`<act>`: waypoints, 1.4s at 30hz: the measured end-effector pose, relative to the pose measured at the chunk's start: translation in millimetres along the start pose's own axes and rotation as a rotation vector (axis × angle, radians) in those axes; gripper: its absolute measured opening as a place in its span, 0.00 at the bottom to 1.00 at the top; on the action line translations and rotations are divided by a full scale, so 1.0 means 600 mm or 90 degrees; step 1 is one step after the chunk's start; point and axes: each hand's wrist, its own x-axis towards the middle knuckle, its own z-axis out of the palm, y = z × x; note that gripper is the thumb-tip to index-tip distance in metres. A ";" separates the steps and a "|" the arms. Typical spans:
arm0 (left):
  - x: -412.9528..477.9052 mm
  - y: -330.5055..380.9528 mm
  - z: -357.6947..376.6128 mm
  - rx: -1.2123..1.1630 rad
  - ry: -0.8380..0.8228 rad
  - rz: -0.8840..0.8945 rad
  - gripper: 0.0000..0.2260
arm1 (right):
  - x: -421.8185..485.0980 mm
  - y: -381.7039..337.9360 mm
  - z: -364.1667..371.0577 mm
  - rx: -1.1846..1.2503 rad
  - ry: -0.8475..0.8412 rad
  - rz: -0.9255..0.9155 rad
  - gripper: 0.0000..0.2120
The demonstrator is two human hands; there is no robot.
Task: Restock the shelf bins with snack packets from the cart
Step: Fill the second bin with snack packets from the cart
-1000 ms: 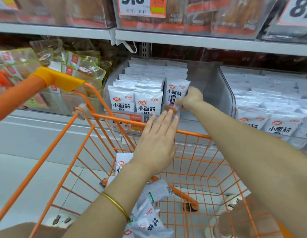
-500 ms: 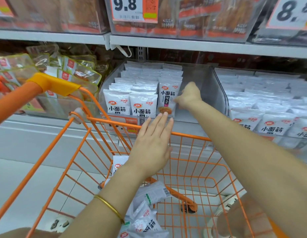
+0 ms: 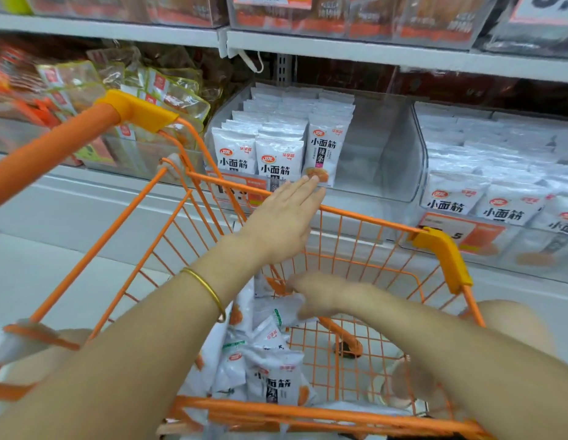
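An orange wire cart [image 3: 365, 217] stands against the shelf, with several white snack packets [image 3: 273, 376] piled in its left half. A clear shelf bin [image 3: 400, 154] holds three rows of the same white packets [image 3: 277, 154] on its left; its right part shows bare plastic. My left hand [image 3: 282, 223] hovers flat with straight fingers over the cart's far rim, fingertips near the front packet of the third row [image 3: 327, 147]. My right hand [image 3: 320, 296], blurred, is down inside the cart on a white packet [image 3: 282, 309]; its grip is unclear.
A second clear bin [image 3: 498, 198] full of white packets sits to the right. Yellow-and-clear snack bags [image 3: 168, 100] fill the bin at left. An upper shelf [image 3: 339, 49] carries boxed goods and price tags. The pale floor [image 3: 54, 281] lies left of the cart.
My right hand has left the shelf bin and dropped into the cart onto the packets. The packet it set stands in the third row. My left hand has barely moved.
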 end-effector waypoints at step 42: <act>-0.010 -0.005 -0.028 -0.467 0.243 -0.250 0.14 | -0.126 0.070 -0.094 0.691 0.080 -0.156 0.19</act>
